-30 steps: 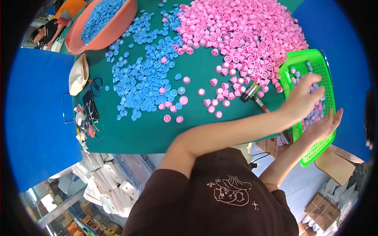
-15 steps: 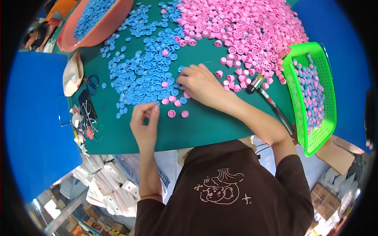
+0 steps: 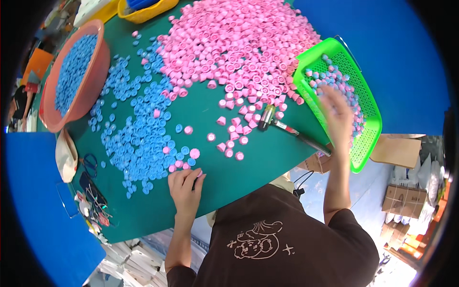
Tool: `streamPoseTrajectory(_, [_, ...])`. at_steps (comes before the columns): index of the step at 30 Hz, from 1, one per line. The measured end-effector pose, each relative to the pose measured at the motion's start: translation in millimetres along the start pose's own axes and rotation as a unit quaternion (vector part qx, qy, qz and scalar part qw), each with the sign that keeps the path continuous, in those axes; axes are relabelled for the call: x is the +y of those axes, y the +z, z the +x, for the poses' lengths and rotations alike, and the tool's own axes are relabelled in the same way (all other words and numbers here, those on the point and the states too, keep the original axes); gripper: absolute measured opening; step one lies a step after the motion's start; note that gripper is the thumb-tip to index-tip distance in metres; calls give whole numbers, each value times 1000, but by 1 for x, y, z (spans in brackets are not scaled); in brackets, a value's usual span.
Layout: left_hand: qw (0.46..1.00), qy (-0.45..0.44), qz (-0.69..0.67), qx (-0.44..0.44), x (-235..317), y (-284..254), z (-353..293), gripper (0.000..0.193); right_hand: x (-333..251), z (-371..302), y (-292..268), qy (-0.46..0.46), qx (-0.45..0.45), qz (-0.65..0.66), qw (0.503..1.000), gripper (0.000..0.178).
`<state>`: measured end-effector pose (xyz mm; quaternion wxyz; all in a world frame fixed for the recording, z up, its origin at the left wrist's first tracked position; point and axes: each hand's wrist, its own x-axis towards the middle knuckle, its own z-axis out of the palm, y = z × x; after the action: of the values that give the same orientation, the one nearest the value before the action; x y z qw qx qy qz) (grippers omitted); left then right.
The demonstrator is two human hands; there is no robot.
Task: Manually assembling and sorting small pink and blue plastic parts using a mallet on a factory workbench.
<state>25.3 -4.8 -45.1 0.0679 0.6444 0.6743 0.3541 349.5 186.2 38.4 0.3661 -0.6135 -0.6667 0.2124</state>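
My left hand (image 3: 186,192) is by the near edge of the green table, its fingers bent together around a small pink cup-shaped piece (image 3: 199,174), mostly hidden. Just beyond it lie loose blue caps (image 3: 148,150) with a few pink pieces among them. My right hand (image 3: 337,117) is over the green plastic basket (image 3: 366,158) at the right, smeared by motion, so whether it holds anything cannot be seen. Inside the basket are many joined pink-and-blue pieces (image 3: 355,100). A large heap of pink cup-shaped pieces (image 3: 239,43) covers the table's far middle.
A mallet (image 3: 299,135) with a clear yellowish head lies left of the basket. At the far left stands a salmon-coloured tub (image 3: 98,62) full of blue caps. Scissors (image 3: 90,165), a phone and glasses sit by the left edge. A yellow tray (image 3: 146,13) stands at the back.
My right hand has gone from the blue caps to over the green basket. My left hand now has a pink piece at its fingertips. The view has turned and shifted right.
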Motion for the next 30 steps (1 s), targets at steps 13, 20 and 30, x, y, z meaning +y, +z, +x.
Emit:
streamPoseTrajectory(13, [964,150,187,-119,11,97,127,68,-7,47,176,-199,-186,-123,954,61])
streamPoseTrajectory(20, [976,37,200,-71,-30,61,181,57,-16,78,176,-222,-146,-94,959,56])
streamPoseTrajectory(30, [957,173,118,-203,-39,59,194,63,-41,32,160,-314,-317,-122,887,75])
